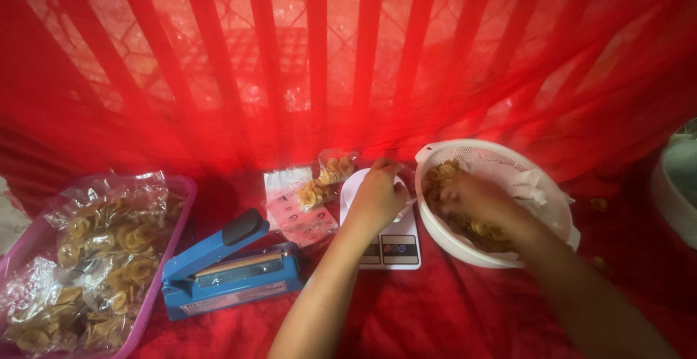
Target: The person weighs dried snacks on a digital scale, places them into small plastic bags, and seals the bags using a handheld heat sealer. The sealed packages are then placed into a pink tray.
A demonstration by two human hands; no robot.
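Everything sits on a red cloth [450, 315] that covers the whole work surface and fills the bottom of the frame. Nearest, at lower left, a purple tray [168, 257] holds clear sealed bags of yellow chips [109, 250] heaped on one another. Just right of it, lower centre, lies a blue heat sealer [229, 268] with a black handle, its arm lowered. Both forearms rise from the bottom edge. The left hand [376, 196] is at the centre of the frame above a small white kitchen scale [392, 246], its fingers curled in around the top of a clear bag; how tightly it pinches I cannot tell. The right hand [472, 199], blurred, reaches down into a white perforated colander [465, 250] at centre right, lined with white paper [534, 185] and holding loose chips [443, 174]; its fingers are buried among them, so the grip is unclear. Left of the scale lie flat printed empty packets [298, 210] and a partly filled bag of chips [323, 181]. At the right edge a pale round container [675, 192] is partly cut off. Behind it all, a sheer red curtain [348, 54] hangs across the upper frame, backlit, with dark vertical bars showing through.
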